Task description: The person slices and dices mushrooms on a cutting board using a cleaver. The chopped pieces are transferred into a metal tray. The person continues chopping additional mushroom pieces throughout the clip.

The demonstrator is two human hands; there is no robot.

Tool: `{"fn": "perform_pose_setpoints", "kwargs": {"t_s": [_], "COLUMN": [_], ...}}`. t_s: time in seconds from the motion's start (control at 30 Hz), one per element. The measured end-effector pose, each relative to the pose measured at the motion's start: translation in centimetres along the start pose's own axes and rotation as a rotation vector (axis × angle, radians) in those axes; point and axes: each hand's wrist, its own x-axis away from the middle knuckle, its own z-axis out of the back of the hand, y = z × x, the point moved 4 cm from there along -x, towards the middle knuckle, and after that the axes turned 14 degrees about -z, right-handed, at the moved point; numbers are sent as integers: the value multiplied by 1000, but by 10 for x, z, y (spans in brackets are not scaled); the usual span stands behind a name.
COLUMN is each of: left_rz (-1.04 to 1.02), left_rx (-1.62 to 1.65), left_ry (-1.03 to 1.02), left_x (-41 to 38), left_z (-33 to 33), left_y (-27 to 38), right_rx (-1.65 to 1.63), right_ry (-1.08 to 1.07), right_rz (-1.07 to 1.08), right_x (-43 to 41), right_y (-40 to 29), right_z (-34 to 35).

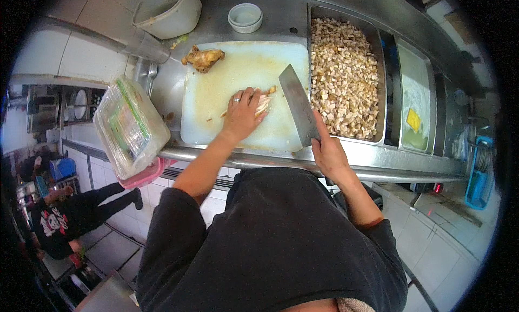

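My left hand (244, 114), with a ring on one finger, presses down on pale sliced chicken meat (263, 104) on a white cutting board (243, 76). My right hand (329, 152) grips the handle of a cleaver (297, 105), whose broad blade is over the board's right side and points away from me. A browned piece of cooked chicken (202, 59) lies at the board's far left corner. The underside of my left palm and the food beneath it are hidden.
A steel tray of diced food (344, 76) stands right of the board, and another tray (413, 68) holds a yellow piece. White ramekins (245, 18), a white bucket (168, 12) and a plastic-wrapped container (131, 127) stand around. A person in black (69, 222) is at far left.
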Motion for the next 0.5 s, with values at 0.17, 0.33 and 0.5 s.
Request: {"fn": "perform_pose_setpoints", "kwargs": {"t_s": [0.17, 0.33, 0.5], "left_rz": [-106, 110, 211], "left_rx": [-55, 32, 77], "left_ry": [12, 248, 326], "left_x": [-4, -10, -11], "left_z": [21, 16, -7], "left_y": [3, 8, 0], "right_rx": [269, 403, 476], "right_ry": [73, 98, -15], "right_rz": [120, 182, 136], "right_x": [0, 12, -7], "right_y": [-12, -12, -8], "right_z": [-7, -21, -30]}}
